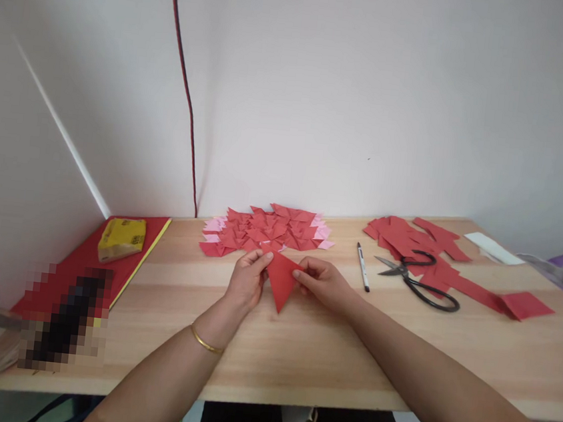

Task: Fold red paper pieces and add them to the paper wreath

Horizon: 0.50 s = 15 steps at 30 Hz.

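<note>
A red paper triangle [281, 283] is held up over the middle of the table, one point facing down toward me. My left hand [249, 278] pinches its left corner, thumb on top. At its right corner, my right hand [321, 282] grips the paper between thumb and fingers. Just beyond both hands lies a spread of folded red and pink paper pieces [272, 227], arranged in overlapping rows near the wall.
Right of the hands lie a marker [363, 266], black-handled scissors [422, 283], loose red paper pieces [399, 235] and a white strip [493, 248]. On the left, a yellow packet [122, 240] rests on a red sheet [75, 258]. A wall [348, 97] stands behind the wooden table [295, 367].
</note>
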Each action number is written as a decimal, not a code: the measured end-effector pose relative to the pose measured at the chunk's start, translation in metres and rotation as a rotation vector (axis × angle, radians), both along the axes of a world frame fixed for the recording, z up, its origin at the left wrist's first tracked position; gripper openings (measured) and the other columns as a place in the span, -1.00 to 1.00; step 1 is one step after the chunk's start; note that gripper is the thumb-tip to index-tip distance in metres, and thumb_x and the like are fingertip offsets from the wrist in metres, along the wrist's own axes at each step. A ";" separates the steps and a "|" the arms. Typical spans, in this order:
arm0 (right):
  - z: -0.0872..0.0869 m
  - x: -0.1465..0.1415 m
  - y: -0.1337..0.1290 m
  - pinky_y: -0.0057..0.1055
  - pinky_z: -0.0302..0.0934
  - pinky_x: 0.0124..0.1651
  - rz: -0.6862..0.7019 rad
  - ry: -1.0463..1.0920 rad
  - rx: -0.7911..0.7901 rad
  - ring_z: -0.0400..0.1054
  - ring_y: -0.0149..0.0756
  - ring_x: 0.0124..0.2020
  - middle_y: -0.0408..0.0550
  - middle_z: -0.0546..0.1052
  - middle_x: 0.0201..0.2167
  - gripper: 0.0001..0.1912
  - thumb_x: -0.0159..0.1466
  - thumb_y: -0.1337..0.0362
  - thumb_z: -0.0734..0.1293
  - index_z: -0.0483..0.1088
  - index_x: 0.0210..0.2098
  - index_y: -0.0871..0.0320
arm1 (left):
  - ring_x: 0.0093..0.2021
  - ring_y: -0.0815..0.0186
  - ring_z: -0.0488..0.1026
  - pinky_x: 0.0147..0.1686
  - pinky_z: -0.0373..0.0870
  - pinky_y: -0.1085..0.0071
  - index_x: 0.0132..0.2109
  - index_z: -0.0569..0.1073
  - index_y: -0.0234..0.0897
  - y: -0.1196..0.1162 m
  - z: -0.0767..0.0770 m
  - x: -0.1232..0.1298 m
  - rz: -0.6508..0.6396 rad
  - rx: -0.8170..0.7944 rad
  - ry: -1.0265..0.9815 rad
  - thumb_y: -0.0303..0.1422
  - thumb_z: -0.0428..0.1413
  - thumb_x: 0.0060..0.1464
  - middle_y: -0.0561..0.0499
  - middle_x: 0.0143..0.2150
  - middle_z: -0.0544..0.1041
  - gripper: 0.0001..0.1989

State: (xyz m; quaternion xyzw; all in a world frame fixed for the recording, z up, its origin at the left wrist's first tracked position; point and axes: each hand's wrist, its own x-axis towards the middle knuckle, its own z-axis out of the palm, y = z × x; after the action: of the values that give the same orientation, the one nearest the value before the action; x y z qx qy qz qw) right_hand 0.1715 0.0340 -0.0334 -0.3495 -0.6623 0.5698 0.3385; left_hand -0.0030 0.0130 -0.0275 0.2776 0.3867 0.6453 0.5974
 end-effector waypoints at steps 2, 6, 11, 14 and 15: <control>0.000 0.000 0.000 -0.49 -0.03 -0.50 0.010 -0.010 0.023 0.12 -0.48 -0.60 -0.24 0.31 -0.63 -0.67 0.20 0.03 0.29 0.26 -0.47 0.17 | -0.53 0.50 0.33 -0.46 0.27 0.56 -0.51 0.40 -0.37 0.001 -0.001 -0.001 0.014 -0.001 -0.009 -0.37 0.31 -0.21 0.10 -0.56 0.43 -0.77; 0.004 0.001 -0.001 -0.50 -0.04 -0.49 0.038 -0.034 0.114 0.08 -0.48 -0.57 -0.24 0.25 -0.62 -0.67 0.19 0.05 0.30 0.24 -0.51 0.17 | -0.55 0.50 0.33 -0.49 0.27 0.56 -0.50 0.41 -0.37 0.001 0.001 -0.002 0.004 -0.027 -0.031 -0.37 0.32 -0.23 0.11 -0.57 0.43 -0.76; 0.013 0.003 -0.002 -0.50 -0.01 -0.48 -0.042 -0.059 0.181 0.07 -0.49 -0.56 -0.23 0.24 -0.60 -0.68 0.17 0.07 0.30 0.25 -0.53 0.17 | -0.45 0.42 0.44 -0.38 0.37 0.49 -0.40 0.47 -0.37 -0.002 0.004 -0.001 -0.132 -0.072 -0.036 -0.39 0.33 -0.23 0.03 -0.44 0.53 -0.78; 0.022 0.004 -0.003 -0.50 0.01 -0.48 -0.043 -0.109 0.156 0.11 -0.48 -0.57 -0.22 0.27 -0.60 -0.70 0.18 0.09 0.28 0.26 -0.53 0.17 | -0.41 0.39 0.47 -0.32 0.39 0.46 -0.33 0.50 -0.39 -0.002 0.003 0.000 -0.177 -0.059 -0.012 -0.42 0.31 -0.21 -0.02 -0.39 0.57 -0.76; 0.027 0.007 -0.004 -0.50 0.04 -0.48 -0.036 -0.137 0.156 0.14 -0.47 -0.56 -0.20 0.30 -0.59 -0.71 0.20 0.09 0.26 0.28 -0.51 0.17 | -0.41 0.39 0.47 -0.32 0.39 0.47 -0.32 0.50 -0.39 -0.002 0.003 0.000 -0.169 -0.057 -0.014 -0.43 0.31 -0.21 -0.02 -0.39 0.57 -0.77</control>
State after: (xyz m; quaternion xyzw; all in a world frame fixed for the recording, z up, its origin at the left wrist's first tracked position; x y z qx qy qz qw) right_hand 0.1783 0.0298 -0.0061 -0.3721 -0.7199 0.4851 0.3286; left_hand -0.0031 0.0110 -0.0244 0.2874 0.3758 0.5835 0.6601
